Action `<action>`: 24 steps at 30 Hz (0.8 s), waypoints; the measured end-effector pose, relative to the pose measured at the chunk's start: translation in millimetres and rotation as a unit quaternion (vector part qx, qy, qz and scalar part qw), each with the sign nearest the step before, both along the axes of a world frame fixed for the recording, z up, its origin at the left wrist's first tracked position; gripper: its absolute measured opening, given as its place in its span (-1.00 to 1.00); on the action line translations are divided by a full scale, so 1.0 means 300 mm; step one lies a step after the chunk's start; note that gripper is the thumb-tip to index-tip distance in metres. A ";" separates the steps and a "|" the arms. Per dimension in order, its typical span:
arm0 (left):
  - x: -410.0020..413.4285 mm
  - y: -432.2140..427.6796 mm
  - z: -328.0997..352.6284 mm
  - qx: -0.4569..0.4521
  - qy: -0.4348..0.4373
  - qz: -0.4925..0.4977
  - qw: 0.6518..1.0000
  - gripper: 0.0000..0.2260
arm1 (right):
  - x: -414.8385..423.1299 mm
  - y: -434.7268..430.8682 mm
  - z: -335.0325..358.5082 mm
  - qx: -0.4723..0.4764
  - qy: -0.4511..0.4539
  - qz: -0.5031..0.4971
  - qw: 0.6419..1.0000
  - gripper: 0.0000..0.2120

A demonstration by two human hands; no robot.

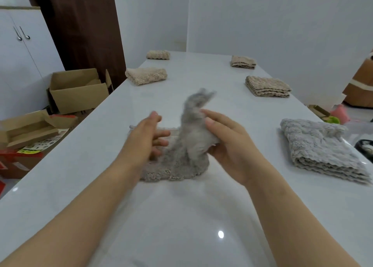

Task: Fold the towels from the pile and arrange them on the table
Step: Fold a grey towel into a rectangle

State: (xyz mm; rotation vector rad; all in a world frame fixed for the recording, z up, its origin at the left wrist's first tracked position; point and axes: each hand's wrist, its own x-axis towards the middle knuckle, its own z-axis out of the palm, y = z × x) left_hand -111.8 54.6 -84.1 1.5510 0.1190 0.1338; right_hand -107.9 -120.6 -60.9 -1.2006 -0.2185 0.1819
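While the right hand (228,145) is gripping a lifted flap of the grey towel (181,163), which is lying mid-table (201,216), the left hand (145,137) is hanging over the towel's left side, fingers loose and holding nothing. The raised bit is pretty blurry, so the grip is probably thumb against fingers. Four folded beige towels (146,76) are sitting at the far end, and a folded grey stack (321,151) is lying off to the right.

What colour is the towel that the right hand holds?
Light grey; the head view shows the towel in the right hand.
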 end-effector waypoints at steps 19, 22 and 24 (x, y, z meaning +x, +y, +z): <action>0.004 0.154 0.034 0.099 0.065 -0.058 0.991 -0.75 | 0.001 0.056 -0.137 -0.321 -0.086 -0.123 0.935 -0.89; 0.004 0.165 0.027 0.149 0.044 -0.048 0.987 -0.71 | -0.005 0.063 -0.139 -0.339 -0.104 -0.106 0.929 -0.86; 0.009 0.171 0.018 0.180 0.026 -0.034 0.983 -0.66 | -0.007 0.065 -0.138 -0.344 -0.113 -0.099 0.927 -0.85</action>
